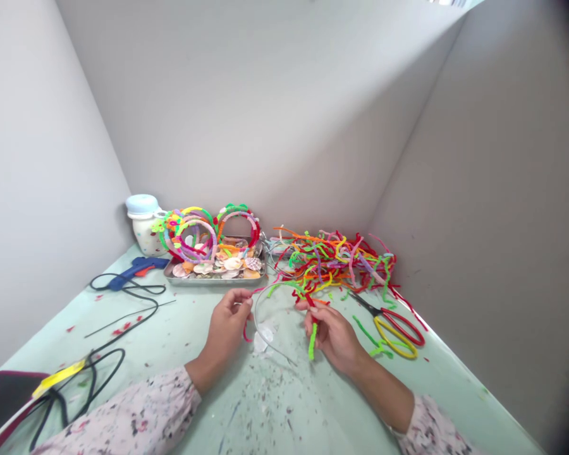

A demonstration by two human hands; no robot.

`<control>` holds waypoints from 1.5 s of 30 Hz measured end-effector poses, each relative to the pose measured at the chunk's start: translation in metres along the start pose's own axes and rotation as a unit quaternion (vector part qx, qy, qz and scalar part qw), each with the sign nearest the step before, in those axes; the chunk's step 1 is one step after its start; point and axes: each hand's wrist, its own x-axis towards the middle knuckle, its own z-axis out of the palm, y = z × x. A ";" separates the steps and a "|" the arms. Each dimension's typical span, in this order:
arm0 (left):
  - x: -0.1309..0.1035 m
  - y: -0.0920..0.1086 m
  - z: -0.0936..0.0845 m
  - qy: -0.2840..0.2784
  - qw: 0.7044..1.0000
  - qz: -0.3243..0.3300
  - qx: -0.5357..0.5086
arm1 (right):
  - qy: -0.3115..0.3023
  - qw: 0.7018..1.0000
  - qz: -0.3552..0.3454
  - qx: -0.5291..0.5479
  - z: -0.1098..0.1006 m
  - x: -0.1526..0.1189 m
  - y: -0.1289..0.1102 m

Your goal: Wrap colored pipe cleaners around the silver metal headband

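Wire hoop (255, 318) arcs btwn hands, bowed toward L hand (227, 322) (fingertips pinching pink fuzzy stem (246, 333)), upper end nearer R hand (334, 332), whose fingers pinch red-green stem (312, 342).

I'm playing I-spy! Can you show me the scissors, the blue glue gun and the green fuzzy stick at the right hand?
Scissors (375, 310): head view, black part near the handles.
Blue glue gun (133, 268): head view, blue body.
Green fuzzy stick (312, 342): head view, middle of its green length.
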 end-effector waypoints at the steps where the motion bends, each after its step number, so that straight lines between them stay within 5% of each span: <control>1: 0.001 0.001 -0.001 0.009 1.000 -0.005 -0.002 | 0.002 1.000 0.002 -0.002 0.000 0.000 0.000; 10: 0.003 -0.002 -0.003 0.034 0.999 -0.014 -0.005 | -0.001 1.000 -0.001 -0.007 0.000 0.000 0.000; 21: 0.004 -0.003 -0.001 0.000 1.000 -0.028 -0.011 | -0.006 0.999 0.015 -0.034 0.002 -0.001 -0.003; 31: 0.003 0.003 -0.001 0.036 0.998 0.000 -0.046 | -0.057 0.974 0.051 -0.215 0.002 -0.005 -0.005; 40: -0.009 0.016 -0.002 0.041 0.996 0.069 -0.042 | 0.032 0.930 -0.090 -0.356 0.012 -0.006 0.003; 45: -0.015 0.018 0.001 0.032 0.996 0.076 -0.047 | 0.058 0.921 -0.059 -0.380 0.013 -0.007 0.007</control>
